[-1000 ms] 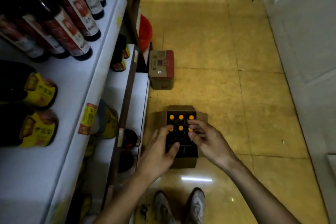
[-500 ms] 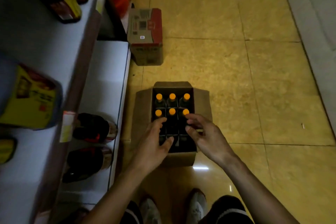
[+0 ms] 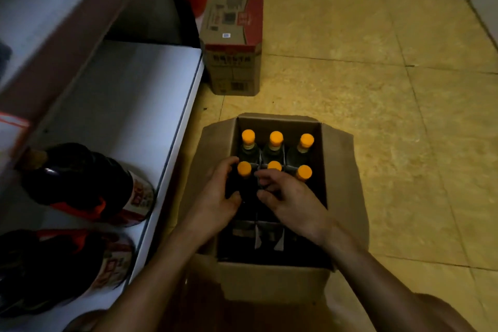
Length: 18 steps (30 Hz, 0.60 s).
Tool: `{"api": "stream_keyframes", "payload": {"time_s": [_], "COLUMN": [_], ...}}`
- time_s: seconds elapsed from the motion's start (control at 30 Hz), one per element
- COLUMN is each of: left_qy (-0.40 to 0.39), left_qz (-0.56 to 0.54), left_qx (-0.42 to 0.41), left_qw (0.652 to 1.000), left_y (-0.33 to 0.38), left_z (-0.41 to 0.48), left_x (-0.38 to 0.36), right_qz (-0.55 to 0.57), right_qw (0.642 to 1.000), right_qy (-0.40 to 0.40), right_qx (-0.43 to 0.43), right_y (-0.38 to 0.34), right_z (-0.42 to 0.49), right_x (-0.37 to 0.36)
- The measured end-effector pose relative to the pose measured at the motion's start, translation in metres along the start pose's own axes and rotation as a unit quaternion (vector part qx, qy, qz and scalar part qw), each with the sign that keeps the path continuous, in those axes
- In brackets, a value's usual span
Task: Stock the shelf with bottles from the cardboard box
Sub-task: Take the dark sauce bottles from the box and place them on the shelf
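One bottle (image 3: pixel 244 170) stands upright inside the grip of the left hand (image 3: pixel 215 198).

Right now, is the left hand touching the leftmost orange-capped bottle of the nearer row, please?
Touching: the head view shows the left hand curled round that bottle.

Open box (image 3: pixel 269 283), sealed carton (image 3: pixel 233 43) on floor (image 3: pixel 377 62)

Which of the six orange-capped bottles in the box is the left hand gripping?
The near-left bottle; the left hand curls round it, others stand right or behind.
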State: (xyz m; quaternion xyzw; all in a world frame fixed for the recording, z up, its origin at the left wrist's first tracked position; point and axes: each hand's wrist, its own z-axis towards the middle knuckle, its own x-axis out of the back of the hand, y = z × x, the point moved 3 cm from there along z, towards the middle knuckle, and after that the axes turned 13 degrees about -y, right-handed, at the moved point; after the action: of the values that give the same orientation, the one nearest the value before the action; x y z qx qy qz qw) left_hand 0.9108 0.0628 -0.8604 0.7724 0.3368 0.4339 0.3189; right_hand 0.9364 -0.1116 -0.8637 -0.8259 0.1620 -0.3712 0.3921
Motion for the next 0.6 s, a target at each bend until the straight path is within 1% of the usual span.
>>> {"api": "stream_keyframes", "payload": {"time_s": [0.13,0.23,0.4,0.6], "left_qy": [-0.007,-0.030,-0.044,-0.039], "left_qz": [0.007,-0.001,0.014,0.057], "left_qx": [-0.024,-0.020,-0.008,-0.015], "left_qw": [1.000,0.999,0.999,0.997], "left_y": [-0.008,-0.010,-0.014,-0.016], "left_z": [0.011,0.013,0.013,0.016], "left_x": [0.002,0.004,0.006,0.017], "right_qz": [-0.061,-0.095,-0.127,-0.245], "right_qw": [0.998,0.994,0.990,0.965], "right_qy": [-0.023,-0.045,-0.055,-0.093], "right_qx": [0.026,0.033,0.031,0.011], "right_y": [-0.002,-0.007,-0.006,0.000], "right_z": [0.017,0.021,0.028,0.043], "right_x": [-0.010,-0.013,-0.014,-0.032]}}
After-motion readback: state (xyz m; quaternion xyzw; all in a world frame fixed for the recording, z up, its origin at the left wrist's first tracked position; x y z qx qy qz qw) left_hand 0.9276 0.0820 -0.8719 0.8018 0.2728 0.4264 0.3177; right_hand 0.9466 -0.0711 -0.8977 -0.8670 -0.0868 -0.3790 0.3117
